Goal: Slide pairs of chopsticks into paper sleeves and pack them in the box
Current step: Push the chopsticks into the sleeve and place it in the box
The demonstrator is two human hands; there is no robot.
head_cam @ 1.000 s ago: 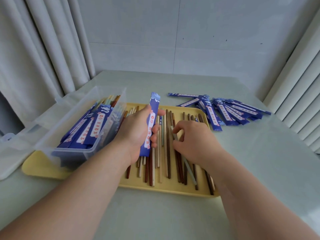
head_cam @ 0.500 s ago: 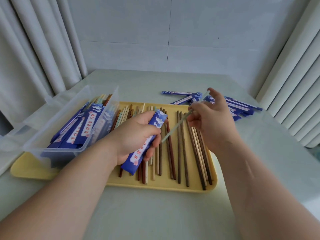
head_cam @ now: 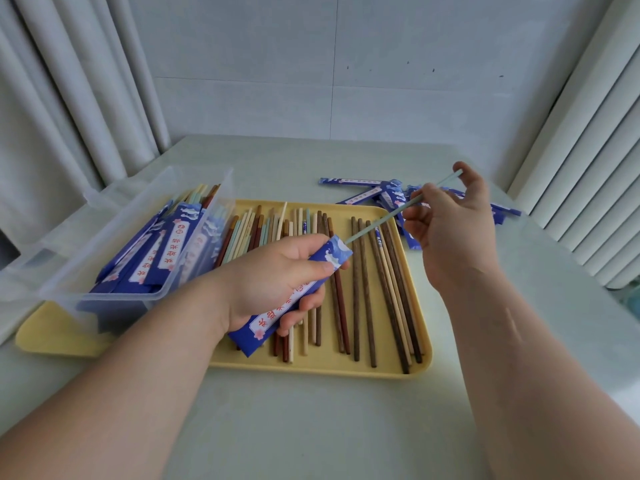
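We count two hands, one yellow tray (head_cam: 346, 368) and one clear box (head_cam: 138, 216), which stands on the tray's left end. The left hand (head_cam: 273, 282) curls its fingers and thumb around one blue paper sleeve (head_cam: 330, 254), held slanted above the tray. The right hand (head_cam: 453, 230) pinches a pale green chopstick (head_cam: 391, 216) near its far end. Its near tip meets the sleeve's open mouth, just beyond the left thumb. We cannot tell whether a second stick lies behind it. The loose chopsticks (head_cam: 360, 289) on the tray overlap too much for an exact count. The filled sleeves in the box are blurred by its wall. The spare sleeves (head_cam: 363, 192) near the tabletop's far right corner are partly hidden by the right hand.
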